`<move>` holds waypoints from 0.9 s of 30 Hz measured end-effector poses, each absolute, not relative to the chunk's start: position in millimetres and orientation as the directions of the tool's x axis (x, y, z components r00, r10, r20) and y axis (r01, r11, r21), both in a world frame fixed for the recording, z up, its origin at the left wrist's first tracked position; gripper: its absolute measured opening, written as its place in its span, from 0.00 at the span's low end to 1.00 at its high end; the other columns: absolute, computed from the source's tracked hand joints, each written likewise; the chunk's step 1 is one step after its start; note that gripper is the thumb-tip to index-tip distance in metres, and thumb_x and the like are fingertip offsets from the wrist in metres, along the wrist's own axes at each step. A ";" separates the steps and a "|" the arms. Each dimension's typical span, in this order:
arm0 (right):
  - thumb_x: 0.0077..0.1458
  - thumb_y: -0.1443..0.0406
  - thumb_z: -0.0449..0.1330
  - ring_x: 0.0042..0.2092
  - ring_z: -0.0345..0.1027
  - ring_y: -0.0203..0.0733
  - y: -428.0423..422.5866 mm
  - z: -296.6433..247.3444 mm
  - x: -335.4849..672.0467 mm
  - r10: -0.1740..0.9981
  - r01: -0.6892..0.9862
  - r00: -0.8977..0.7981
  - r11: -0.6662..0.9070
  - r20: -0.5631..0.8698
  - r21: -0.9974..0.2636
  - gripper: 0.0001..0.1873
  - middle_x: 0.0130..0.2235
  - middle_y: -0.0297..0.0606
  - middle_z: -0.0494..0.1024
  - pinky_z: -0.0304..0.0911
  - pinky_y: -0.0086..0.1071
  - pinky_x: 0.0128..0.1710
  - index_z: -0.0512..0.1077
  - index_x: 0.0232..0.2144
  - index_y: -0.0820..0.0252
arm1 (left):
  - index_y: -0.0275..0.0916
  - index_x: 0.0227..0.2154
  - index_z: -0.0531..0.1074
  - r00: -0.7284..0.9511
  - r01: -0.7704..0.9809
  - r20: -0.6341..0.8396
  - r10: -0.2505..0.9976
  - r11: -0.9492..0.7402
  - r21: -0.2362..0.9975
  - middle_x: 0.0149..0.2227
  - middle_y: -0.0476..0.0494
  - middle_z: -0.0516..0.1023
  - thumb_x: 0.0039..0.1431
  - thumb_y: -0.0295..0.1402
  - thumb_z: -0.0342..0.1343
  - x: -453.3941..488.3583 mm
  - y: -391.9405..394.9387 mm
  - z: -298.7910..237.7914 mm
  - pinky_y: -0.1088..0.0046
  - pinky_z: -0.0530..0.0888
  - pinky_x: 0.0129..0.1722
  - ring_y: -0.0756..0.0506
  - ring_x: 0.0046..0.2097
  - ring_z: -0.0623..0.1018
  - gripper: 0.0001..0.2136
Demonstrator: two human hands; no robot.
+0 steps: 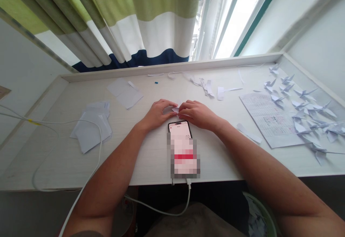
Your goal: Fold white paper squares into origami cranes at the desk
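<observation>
Between my two hands, just beyond the phone (184,149), is a small folded piece of white paper (175,110). My left hand (159,113) grips its left side with thumb and fingers. My right hand (194,112) is closed on the right side, its curled fingers covering much of the paper. How the paper is folded cannot be made out. The phone lies face up at the table's front edge, its screen lit and partly blurred, with a white cable (189,185) plugged into its lower end.
Folded paper cranes (304,105) crowd the right side around a printed sheet (269,122). Paper sheets (93,127) are stacked at left, with more paper (126,92) behind. Scraps (207,88) lie at the back. A white cord (100,140) crosses the left; a bin (260,212) stands below.
</observation>
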State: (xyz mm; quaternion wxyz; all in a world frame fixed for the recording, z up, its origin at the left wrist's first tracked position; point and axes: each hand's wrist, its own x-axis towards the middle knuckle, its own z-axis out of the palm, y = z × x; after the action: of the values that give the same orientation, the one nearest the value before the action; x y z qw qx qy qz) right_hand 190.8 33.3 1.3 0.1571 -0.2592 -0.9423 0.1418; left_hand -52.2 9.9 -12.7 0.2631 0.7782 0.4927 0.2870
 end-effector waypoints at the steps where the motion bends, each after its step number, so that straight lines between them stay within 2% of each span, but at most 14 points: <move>1: 0.74 0.63 0.58 0.49 0.73 0.49 33.3 1.4 190.9 0.532 0.446 -0.816 0.828 0.225 -0.341 0.12 0.50 0.43 0.84 0.64 0.43 0.48 0.82 0.43 0.56 | 0.47 0.50 0.81 0.344 0.617 0.189 0.920 -0.373 0.693 0.53 0.45 0.85 0.65 0.39 0.65 -51.7 9.9 -13.0 0.53 0.71 0.65 0.39 0.58 0.79 0.12; 8: 0.75 0.64 0.54 0.47 0.72 0.49 31.4 5.2 189.7 0.567 0.496 -0.799 0.810 0.202 -0.312 0.13 0.46 0.44 0.84 0.62 0.41 0.45 0.79 0.42 0.57 | 0.45 0.49 0.82 0.306 0.612 0.215 0.927 -0.365 0.702 0.52 0.43 0.86 0.67 0.41 0.63 -49.3 10.0 -15.4 0.55 0.74 0.62 0.39 0.57 0.81 0.12; 13: 0.75 0.63 0.53 0.45 0.72 0.49 32.8 2.0 187.6 0.649 0.542 -0.731 0.741 0.212 -0.397 0.11 0.44 0.45 0.82 0.63 0.40 0.45 0.75 0.41 0.57 | 0.45 0.55 0.79 0.334 0.616 0.225 0.916 -0.392 0.684 0.56 0.41 0.84 0.66 0.44 0.64 -52.0 10.1 -17.0 0.54 0.73 0.64 0.38 0.59 0.80 0.18; 17: 0.75 0.63 0.51 0.44 0.73 0.48 34.7 -1.6 186.0 0.710 0.546 -0.662 0.677 0.242 -0.494 0.12 0.42 0.45 0.82 0.65 0.40 0.45 0.73 0.40 0.57 | 0.48 0.61 0.75 0.346 0.657 0.212 0.914 -0.397 0.641 0.60 0.42 0.81 0.64 0.41 0.66 -51.2 7.9 -15.6 0.51 0.70 0.66 0.37 0.62 0.78 0.23; 23: 0.72 0.61 0.53 0.39 0.74 0.46 36.7 -5.9 179.8 0.830 0.507 -0.488 0.520 0.269 -0.687 0.09 0.40 0.42 0.83 0.67 0.39 0.41 0.71 0.39 0.56 | 0.47 0.52 0.73 0.296 0.686 0.193 0.936 -0.349 0.639 0.55 0.44 0.83 0.63 0.38 0.65 -46.3 5.0 -11.0 0.50 0.70 0.65 0.37 0.58 0.80 0.16; 27: 0.70 0.60 0.54 0.38 0.74 0.45 37.1 -7.3 176.7 0.865 0.489 -0.425 0.467 0.266 -0.737 0.08 0.39 0.41 0.83 0.67 0.38 0.40 0.71 0.39 0.55 | 0.46 0.47 0.70 0.288 0.613 0.249 0.925 -0.378 0.694 0.57 0.43 0.82 0.62 0.36 0.64 -45.0 4.6 -8.5 0.53 0.72 0.64 0.39 0.59 0.80 0.13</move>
State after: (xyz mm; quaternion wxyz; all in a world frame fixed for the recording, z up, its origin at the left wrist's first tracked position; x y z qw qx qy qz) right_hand 176.7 37.1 -7.3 0.3244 -0.4269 -0.7926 0.2902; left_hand -45.0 4.6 -8.5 0.2420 0.7651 0.5025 0.3219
